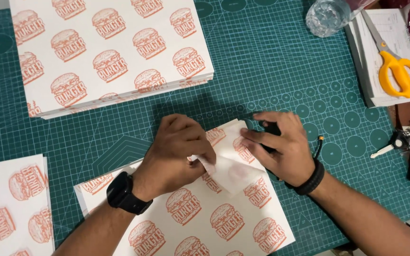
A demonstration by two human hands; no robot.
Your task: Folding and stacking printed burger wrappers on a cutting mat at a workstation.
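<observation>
Head view, frame centre: left hand (pixel 179 151) pinches the printed paper sheet's (pixel 224 213) folded corner, right hand (pixel 281 144) flat, pressing the crease.

A green cutting mat (pixel 281 61) covers the tabletop; on the mat lie a paper stack (pixel 110 52) up left, a sheet (pixel 200 218) below it, keys (pixel 404 141) right.

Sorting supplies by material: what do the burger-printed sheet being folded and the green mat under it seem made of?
The printed sheet looks like thin matte paper, possibly greaseproof: its folded corner is translucent. The cutting mat seems soft plastic or rubber, a dull gridded green surface.
</observation>
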